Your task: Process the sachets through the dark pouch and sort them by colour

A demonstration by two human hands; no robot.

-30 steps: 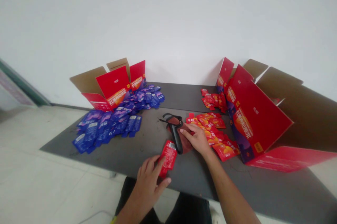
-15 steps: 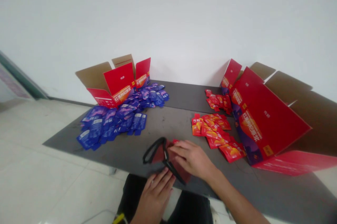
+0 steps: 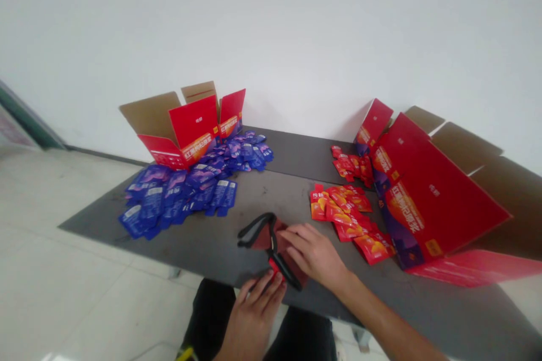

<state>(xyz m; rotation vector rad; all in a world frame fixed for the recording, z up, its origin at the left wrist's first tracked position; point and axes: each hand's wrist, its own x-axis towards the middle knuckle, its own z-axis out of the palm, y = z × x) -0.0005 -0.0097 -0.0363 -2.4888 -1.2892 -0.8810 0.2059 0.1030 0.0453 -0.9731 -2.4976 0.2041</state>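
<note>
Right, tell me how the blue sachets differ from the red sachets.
The blue sachets are blue-purple, while the red sachets are red-orange. The blue sachets form one larger spread at left; the red sachets lie in two smaller groups at right. Both lie loose on the dark table.

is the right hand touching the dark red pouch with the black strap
Touching. The head view shows the right hand with its fingers lying on top of the dark red pouch.

Left sachet pile (image 3: 178, 197) before left carton (image 3: 186, 129), right sachet pile (image 3: 345, 214) beside right carton (image 3: 432, 191)
</note>
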